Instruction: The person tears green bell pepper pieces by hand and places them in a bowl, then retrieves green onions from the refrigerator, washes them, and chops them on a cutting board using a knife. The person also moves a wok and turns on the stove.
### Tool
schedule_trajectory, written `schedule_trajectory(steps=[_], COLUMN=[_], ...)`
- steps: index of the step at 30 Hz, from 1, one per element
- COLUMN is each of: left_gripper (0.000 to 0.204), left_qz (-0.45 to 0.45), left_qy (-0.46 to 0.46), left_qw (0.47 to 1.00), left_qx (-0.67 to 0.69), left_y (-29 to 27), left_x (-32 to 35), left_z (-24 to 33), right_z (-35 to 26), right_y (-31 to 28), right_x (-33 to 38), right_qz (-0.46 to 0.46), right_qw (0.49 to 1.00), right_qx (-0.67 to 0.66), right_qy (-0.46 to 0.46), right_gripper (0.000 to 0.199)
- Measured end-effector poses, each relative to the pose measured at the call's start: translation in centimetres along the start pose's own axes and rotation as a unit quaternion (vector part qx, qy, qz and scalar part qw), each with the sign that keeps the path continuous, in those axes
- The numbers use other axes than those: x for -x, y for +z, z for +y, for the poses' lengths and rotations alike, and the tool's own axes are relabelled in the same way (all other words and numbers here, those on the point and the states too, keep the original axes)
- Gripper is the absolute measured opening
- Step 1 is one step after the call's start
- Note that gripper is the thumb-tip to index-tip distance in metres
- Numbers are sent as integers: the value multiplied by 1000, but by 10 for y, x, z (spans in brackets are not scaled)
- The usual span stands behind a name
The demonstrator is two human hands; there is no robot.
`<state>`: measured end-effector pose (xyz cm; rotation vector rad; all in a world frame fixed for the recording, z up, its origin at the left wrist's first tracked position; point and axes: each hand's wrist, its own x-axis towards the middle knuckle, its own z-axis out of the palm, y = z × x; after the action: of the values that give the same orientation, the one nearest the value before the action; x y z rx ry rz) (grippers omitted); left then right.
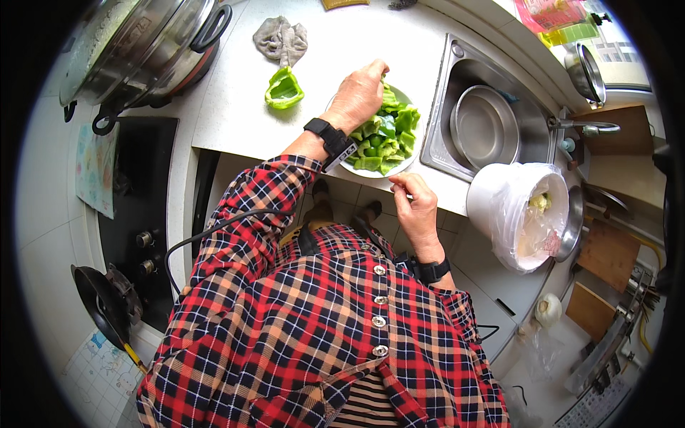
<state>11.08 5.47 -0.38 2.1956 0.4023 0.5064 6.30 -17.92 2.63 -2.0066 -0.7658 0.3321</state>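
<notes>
A white plate heaped with torn green pepper pieces sits at the counter's front edge, left of the sink. My left hand reaches over its far left side, fingers curled down at the peppers; the fingertips are mostly hidden, so what they grip cannot be made out. Just off the plate's near right rim is my right hand, thumb and fingers drawn together in a pinch; anything between them is too small to name. A hollow green pepper half lies on the counter left of the plate.
A crumpled grey cloth lies behind the pepper half. Right are a steel sink holding a metal basin and a white bag-lined bin with scraps. A steamer pot stands far left, above a black cooktop.
</notes>
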Motion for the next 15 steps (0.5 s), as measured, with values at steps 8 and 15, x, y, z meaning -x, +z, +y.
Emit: schedule_trajectory(steps=[8, 15], left_gripper=[28, 33], left_qz=[-109, -40], left_qy=[99, 112], left_qw=[985, 993], left_qx=[-95, 12], left_y=[9, -6], left_x=[-4, 10], left_z=[-33, -29], right_z=[1, -2], right_y=[1, 4], right_x=[0, -6], right_qz=[-10, -25], right_qw=[1000, 1000], right_qx=[7, 3], right_qy=[-8, -4], right_gripper=[12, 14])
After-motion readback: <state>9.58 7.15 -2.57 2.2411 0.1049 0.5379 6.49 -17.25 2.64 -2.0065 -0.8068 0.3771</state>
